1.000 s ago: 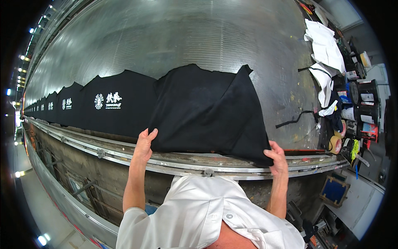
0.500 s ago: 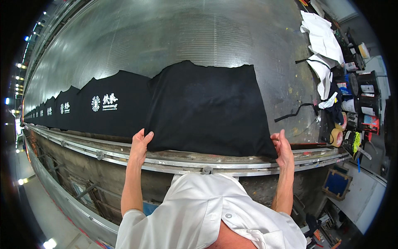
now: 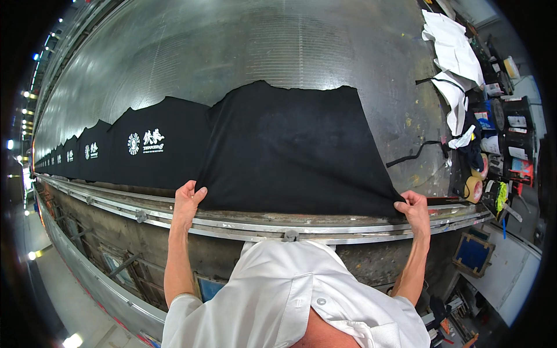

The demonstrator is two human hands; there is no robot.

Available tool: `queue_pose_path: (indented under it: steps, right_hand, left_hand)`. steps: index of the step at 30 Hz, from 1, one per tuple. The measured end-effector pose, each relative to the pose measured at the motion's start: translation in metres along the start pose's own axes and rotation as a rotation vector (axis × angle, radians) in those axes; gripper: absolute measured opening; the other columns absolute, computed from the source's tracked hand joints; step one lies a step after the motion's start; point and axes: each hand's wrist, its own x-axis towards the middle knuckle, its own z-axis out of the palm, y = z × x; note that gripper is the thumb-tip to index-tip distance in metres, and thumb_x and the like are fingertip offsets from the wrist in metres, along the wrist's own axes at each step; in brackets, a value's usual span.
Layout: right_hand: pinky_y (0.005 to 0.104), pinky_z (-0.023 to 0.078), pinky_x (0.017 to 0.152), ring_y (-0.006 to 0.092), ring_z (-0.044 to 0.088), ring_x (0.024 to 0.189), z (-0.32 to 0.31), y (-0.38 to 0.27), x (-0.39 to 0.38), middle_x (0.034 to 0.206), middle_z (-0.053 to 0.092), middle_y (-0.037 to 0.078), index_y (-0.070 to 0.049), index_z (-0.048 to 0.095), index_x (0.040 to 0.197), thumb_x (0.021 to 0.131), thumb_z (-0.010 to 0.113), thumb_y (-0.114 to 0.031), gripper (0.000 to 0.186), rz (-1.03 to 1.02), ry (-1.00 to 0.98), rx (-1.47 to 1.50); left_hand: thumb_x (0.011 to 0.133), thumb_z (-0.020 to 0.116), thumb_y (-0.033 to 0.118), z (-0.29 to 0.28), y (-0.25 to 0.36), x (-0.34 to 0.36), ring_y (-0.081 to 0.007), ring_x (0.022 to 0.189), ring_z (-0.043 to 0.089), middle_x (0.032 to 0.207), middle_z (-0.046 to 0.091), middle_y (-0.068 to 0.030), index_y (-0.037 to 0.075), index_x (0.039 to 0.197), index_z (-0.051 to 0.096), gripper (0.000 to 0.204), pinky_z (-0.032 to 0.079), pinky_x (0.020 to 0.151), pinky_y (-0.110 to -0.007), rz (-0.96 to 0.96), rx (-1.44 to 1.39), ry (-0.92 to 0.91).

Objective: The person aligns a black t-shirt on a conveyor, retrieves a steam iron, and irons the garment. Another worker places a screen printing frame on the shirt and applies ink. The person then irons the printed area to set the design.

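A plain black fabric piece (image 3: 299, 151) lies spread on the long grey metal printing table (image 3: 261, 40), its bottom edge at the near side. My left hand (image 3: 188, 197) pinches the lower left corner; my right hand (image 3: 409, 206) pinches the lower right corner, pulling it taut with creases running toward both corners. To the left, a row of similar black pieces (image 3: 180, 148), some with white printed logos, recedes along the table, partly overlapping.
Metal rails (image 3: 264, 235) run along the near edge against my body. At right lie crumpled white cloth (image 3: 449, 43), black straps (image 3: 409, 159), several dark tubs (image 3: 516, 136) and tape rolls (image 3: 473, 188). A blue framed board (image 3: 473, 255) sits lower right.
Both hands have moved apart sideways with the fabric's corners, widening it. The fold at its upper right has flattened out. My right hand opened somewhat half a second ago and now pinches again.
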Motion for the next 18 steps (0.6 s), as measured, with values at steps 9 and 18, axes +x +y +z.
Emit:
queue_pose_path:
  steps: [9,18]
  right_hand:
    - [0.0447,0.045,0.07,0.0364,0.058,0.076,0.037,0.008,-0.003,0.081,0.06,0.018,0.001,0.062,0.082,0.07,0.067,0.002,0.014,-0.308,0.372,-0.886]
    - [0.036,0.052,0.076,0.0255,0.063,0.081,0.097,-0.089,0.116,0.098,0.064,0.016,0.004,0.061,0.116,0.08,0.072,-0.015,0.042,-0.578,0.413,-0.145]
  left_hand:
    - [0.083,0.067,0.006,-0.008,-0.017,-0.001,-0.0052,0.06,0.034,0.061,0.038,0.0039,0.001,0.077,0.053,0.016,0.029,0.054,-0.025,0.077,0.46,0.119]
    - [0.087,0.066,0.007,-0.011,0.002,-0.001,-0.0026,0.06,0.03,0.063,0.035,0.0091,0.007,0.071,0.047,0.025,0.025,0.053,-0.024,-0.059,0.38,-0.002]
